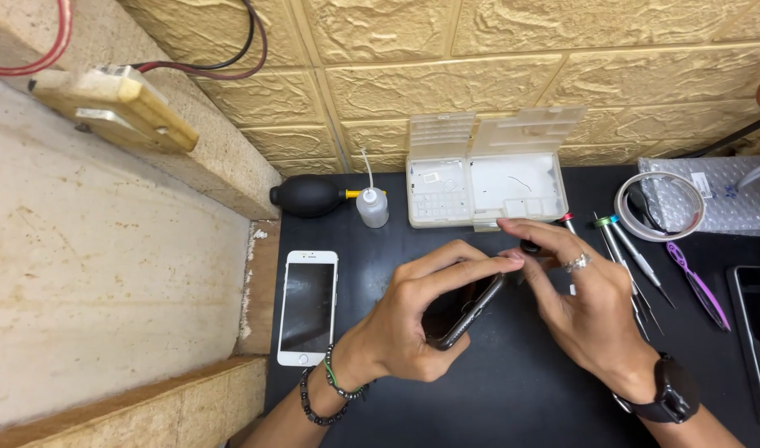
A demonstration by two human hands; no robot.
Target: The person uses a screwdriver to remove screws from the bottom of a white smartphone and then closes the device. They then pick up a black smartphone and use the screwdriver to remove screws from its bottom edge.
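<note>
1. Gripping a dark phone [463, 311] tilted up off the mat, the left hand [417, 323] is closed around its near edge with the fingers arched over the screen; beaded bracelets circle that wrist.
2. Just right of it, the right hand [583, 303] pinches a small dark tool [531, 246] between thumb and fingertips at the phone's far corner; a ring sits on one finger and a black watch on the wrist.
3. Both hands hover over a black mat [512, 398] that covers the bench; a white phone [308, 307] lies flat at the mat's left edge, screen dark.
4. Right of the hands lie several thin screwdrivers [637, 257], a purple plastic pry tool [699, 286], a roll of tape [660, 206] and a bubble-wrap bag [732, 195].
5. Far on the mat stand a black rubber air blower [307, 196] and a small clear squeeze bottle [371, 206]; beside them an open white compartment box [488, 187] holds a few tiny parts, too small to tell.
6. Behind runs a yellow stone-patterned wall [479, 58]; a rough concrete ledge [106, 274] fills the left.
</note>
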